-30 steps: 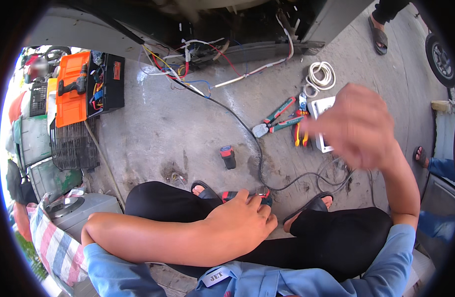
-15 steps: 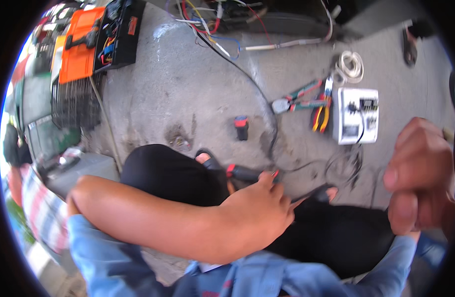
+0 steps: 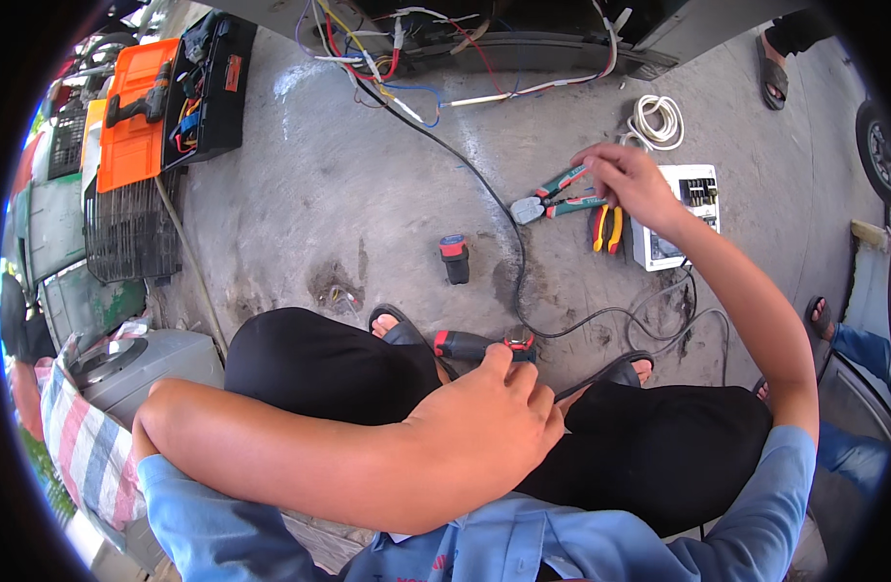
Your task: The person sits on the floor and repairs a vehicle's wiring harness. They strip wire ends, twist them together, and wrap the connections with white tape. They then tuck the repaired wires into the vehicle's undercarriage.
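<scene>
We list: right hand [image 3: 628, 184], fingers bent, at the handle ends of green-and-red cutters [image 3: 569, 206] lying on the concrete floor [image 3: 368, 194]; whether it grips them, we cannot tell. Left hand [image 3: 489, 417], loosely curled above the lap, near a red-and-black power tool [image 3: 472, 345]; its palm is hidden from us. Near the right hand: yellow-and-red pliers [image 3: 616, 231], white box [image 3: 703, 210], coiled white cable [image 3: 651, 134].

Lettering on cutters [image 3: 573, 206] and shirt [image 3: 508, 543].
</scene>
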A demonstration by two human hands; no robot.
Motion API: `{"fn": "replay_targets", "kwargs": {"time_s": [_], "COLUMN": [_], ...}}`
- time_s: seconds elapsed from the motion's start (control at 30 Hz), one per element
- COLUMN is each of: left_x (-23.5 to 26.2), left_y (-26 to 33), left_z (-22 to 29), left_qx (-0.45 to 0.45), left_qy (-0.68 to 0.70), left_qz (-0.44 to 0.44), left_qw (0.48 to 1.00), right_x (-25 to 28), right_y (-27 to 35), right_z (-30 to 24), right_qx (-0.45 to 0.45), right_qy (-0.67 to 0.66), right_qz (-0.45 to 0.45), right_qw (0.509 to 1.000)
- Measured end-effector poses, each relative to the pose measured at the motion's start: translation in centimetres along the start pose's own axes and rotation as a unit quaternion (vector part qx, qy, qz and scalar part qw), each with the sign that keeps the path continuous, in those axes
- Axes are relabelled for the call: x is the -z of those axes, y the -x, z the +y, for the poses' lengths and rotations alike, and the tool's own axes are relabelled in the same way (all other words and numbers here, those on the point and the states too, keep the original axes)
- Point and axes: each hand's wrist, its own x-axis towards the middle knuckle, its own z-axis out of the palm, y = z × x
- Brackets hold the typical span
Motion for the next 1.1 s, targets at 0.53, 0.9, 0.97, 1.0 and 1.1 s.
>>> {"fn": "replay_targets", "kwargs": {"time_s": [0.53,0.9,0.97,1.0,1.1], "left_x": [0.3,0.4,0.5,0.4,-0.3], "left_y": [0.1,0.8,0.9,0.9,1.4], "left_z": [0.1,-0.6,-0.7,-0.7,-0.4], "left_qx": [0.011,-0.006,-0.017,-0.017,-0.008], "left_qy": [0.01,0.021,0.024,0.028,0.032], "left_qz": [-0.015,-0.025,-0.007,-0.005,-0.009], "left_qw": [1.0,0.999,1.0,0.999,0.999], "right_x": [-7.6,-1.2,-1.2,-1.6,-1.7], "right_y": [0.9,-14.8,-15.4,-15.6,-14.3], "right_z": [6.2,-2.2,-2.8,-2.8,-4.5], "right_qx": [0.083,0.07,0.071,0.087,0.128], "right_qy": [0.21,0.092,0.075,0.078,0.05], "right_qz": [-0.173,0.093,0.053,0.028,-0.037], "right_qw": [0.959,0.989,0.993,0.993,0.99]}}
